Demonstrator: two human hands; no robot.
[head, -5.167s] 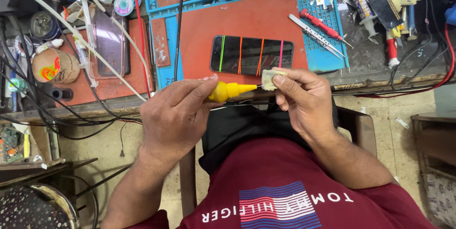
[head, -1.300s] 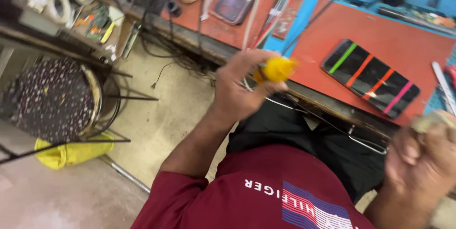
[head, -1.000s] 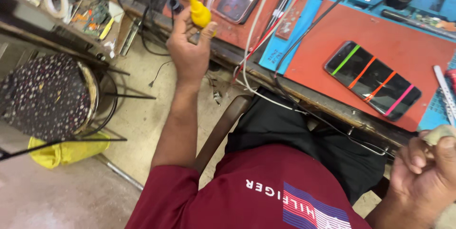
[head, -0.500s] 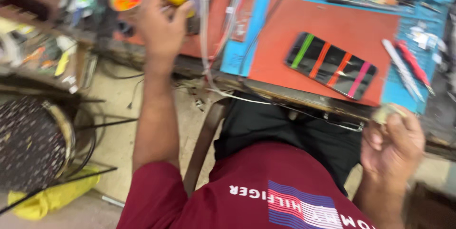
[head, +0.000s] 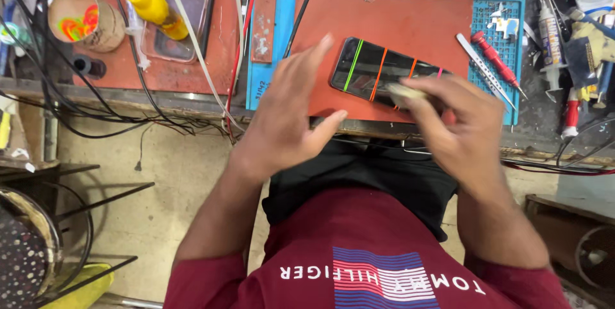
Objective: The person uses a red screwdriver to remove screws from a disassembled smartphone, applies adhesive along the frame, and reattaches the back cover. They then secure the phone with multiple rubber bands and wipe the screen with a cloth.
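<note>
Phone (head: 384, 73), banded with coloured elastics, lies on the counter mat (head: 397, 24). Yellow glue bottle (head: 150, 7) now set down; left hand (head: 288, 120) returned empty, fingers spread. Right hand (head: 458, 133) pinches a small pale pad (head: 405, 91).

- The phone (head: 378, 72) is glossy black, crossed by thin bands: green, orange, orange, pink.
- The mat (head: 397, 27) under it is rust-red, framed by a blue gridded tray (head: 496, 46).
- The glue bottle (head: 148, 5) is bright yellow.
- The screwdriver (head: 494, 59) has a red handle.
- The cup (head: 86, 21) is tan with neon orange and green smears inside.
- The shirt (head: 378, 251) is maroon with white, red and blue striping.
</note>
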